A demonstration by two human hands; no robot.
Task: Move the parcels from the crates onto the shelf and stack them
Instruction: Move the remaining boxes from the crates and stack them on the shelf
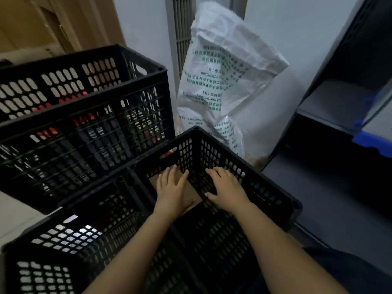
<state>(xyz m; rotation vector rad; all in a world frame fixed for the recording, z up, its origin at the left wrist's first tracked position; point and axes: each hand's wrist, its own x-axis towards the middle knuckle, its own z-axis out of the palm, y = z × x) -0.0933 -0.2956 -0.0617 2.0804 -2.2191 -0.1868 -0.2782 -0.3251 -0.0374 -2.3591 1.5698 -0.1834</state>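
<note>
You're reaching both arms down into the nearest black crate (275, 188), so this is the pickup step, w/ nothing lifted yet. The cardboard parcel (192, 198) is lying flat at the crate's bottom, toward its left wall. Your left hand (170, 187) is resting flat on top of it, fingers spread, thumb angling out to the right; no pinch yet. Your right hand (228, 188) is sitting just beside the parcel on the mesh, fingers also spread & holding nothing; can't tell if its thumb is touching the cardboard edge.

Next move, I'd judge: you're needing fingers under or round both side edges, since a flat palm won't be lifting it. Then you're raising it clear of the rim & swinging right to the dark shelf (335, 102), keeping off the white woven sack (229, 81) standing btwn crate & shelf.
</note>
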